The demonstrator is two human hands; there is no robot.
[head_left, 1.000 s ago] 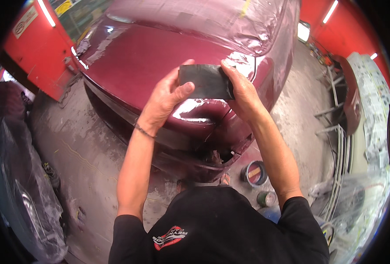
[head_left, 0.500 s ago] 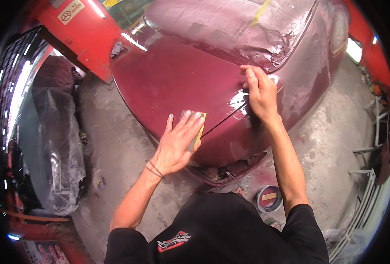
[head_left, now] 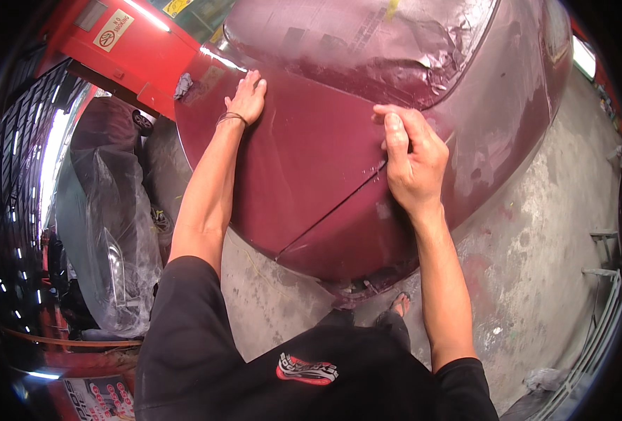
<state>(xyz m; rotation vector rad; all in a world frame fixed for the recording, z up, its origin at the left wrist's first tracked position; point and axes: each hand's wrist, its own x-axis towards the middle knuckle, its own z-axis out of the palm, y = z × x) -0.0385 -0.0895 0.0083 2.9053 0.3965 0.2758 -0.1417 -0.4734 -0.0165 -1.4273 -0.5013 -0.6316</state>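
I lean over the dark red car hood [head_left: 304, 161]. My left hand [head_left: 246, 98] lies flat on the hood's far left corner, palm down and fingers together, with nothing visible under it. My right hand [head_left: 413, 158] rests on the hood near its right edge, just above the seam [head_left: 339, 207] between hood and fender. Its fingers are curled in and I see nothing in them. The dull, sanded fender [head_left: 486, 154] curves away to the right.
Masking plastic covers the windshield [head_left: 367, 42]. A red post [head_left: 135, 42] stands at the back left, and a plastic-wrapped object [head_left: 107, 231] sits at the left. Dusty concrete floor [head_left: 536, 238] lies to the right, with a metal rack [head_left: 599, 337] beyond. My sandalled foot [head_left: 399, 303] is under the bumper.
A second ago both hands held a dark sheet above the hood. It is out of sight now. My left hand has slid far up the hood to the left, and my right hand rests near the seam.
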